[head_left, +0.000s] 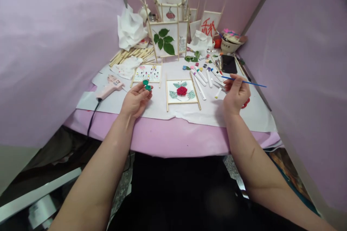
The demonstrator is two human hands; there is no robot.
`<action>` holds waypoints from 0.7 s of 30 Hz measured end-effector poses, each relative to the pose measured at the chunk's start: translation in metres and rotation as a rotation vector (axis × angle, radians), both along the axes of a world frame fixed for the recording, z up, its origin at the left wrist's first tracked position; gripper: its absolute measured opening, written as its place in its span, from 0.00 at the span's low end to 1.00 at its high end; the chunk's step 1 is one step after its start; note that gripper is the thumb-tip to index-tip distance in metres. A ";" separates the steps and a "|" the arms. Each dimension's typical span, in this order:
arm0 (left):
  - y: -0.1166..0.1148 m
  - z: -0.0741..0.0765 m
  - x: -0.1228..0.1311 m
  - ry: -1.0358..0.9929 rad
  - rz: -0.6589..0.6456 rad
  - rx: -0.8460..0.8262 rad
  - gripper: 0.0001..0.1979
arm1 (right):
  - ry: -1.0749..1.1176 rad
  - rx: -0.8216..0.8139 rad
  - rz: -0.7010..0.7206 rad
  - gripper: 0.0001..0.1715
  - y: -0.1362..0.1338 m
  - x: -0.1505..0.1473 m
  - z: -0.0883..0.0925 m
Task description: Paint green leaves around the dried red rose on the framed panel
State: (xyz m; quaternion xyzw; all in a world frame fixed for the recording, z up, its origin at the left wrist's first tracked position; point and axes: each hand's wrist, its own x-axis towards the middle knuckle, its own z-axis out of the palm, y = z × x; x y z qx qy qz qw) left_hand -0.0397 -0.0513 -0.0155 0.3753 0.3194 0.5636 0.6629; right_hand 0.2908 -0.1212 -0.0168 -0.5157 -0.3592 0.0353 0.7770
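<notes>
Between the fingers of my left hand (137, 99) is a small green paint pot (148, 87) with its lid flipped up. My right hand (236, 94) pinches a thin blue paintbrush (253, 83), held up above the table's right side. Between the two hands lies a stick-framed picture (173, 96) with a raised red rose (181, 91) and green patterned leaves around it. Another framed picture (148, 73), with small colourful flowers, lies just behind my left hand. Several white markers (200, 77) are spread between the rose picture and my right hand.
A pink glue gun (110, 88) with a black cord lies at the left. Behind are thin sticks (130, 57), crumpled tissue (131, 29) and a standing leaf picture (164, 39). A black phone (229, 64) and a pot of supplies (230, 45) stand back right.
</notes>
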 end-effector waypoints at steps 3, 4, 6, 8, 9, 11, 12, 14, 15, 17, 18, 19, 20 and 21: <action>-0.001 0.002 -0.001 -0.007 -0.006 -0.002 0.21 | 0.121 -0.003 0.010 0.25 0.001 0.001 0.005; -0.002 0.003 -0.002 -0.011 -0.004 -0.005 0.21 | 0.170 -0.007 0.023 0.25 0.001 0.003 0.005; -0.002 0.004 -0.002 -0.017 0.003 -0.010 0.21 | 0.257 -0.009 0.055 0.23 0.001 0.007 0.004; -0.002 0.004 -0.003 -0.011 0.014 -0.012 0.21 | 0.291 -0.014 0.094 0.20 0.000 0.013 0.002; -0.002 0.005 -0.003 -0.004 0.021 -0.018 0.20 | 0.290 -0.019 0.112 0.19 -0.001 0.016 0.001; -0.003 0.005 -0.003 0.006 0.036 -0.036 0.20 | 0.278 -0.037 0.142 0.16 -0.004 0.020 0.000; -0.003 0.005 -0.003 0.007 0.038 -0.048 0.20 | 0.279 -0.046 0.155 0.14 -0.005 0.021 0.000; -0.004 0.005 -0.003 0.004 0.033 -0.067 0.21 | 0.309 -0.058 0.183 0.11 -0.009 0.021 0.001; -0.004 0.005 -0.004 0.003 0.032 -0.075 0.22 | 0.335 -0.063 0.201 0.09 -0.010 0.021 0.002; -0.004 0.005 -0.005 0.011 0.038 -0.088 0.23 | 0.403 -0.072 0.233 0.09 -0.011 0.018 0.005; -0.004 0.005 -0.006 0.015 0.046 -0.094 0.24 | 0.449 -0.081 0.244 0.09 -0.011 0.017 0.006; -0.004 0.005 -0.007 0.017 0.055 -0.100 0.24 | 0.505 -0.093 0.245 0.09 -0.011 0.015 0.008; -0.004 0.005 -0.008 0.018 0.063 -0.109 0.24 | 0.565 -0.105 0.237 0.09 -0.011 0.013 0.011; -0.004 0.006 -0.010 0.016 0.071 -0.118 0.25 | 0.624 -0.118 0.224 0.09 -0.010 0.011 0.013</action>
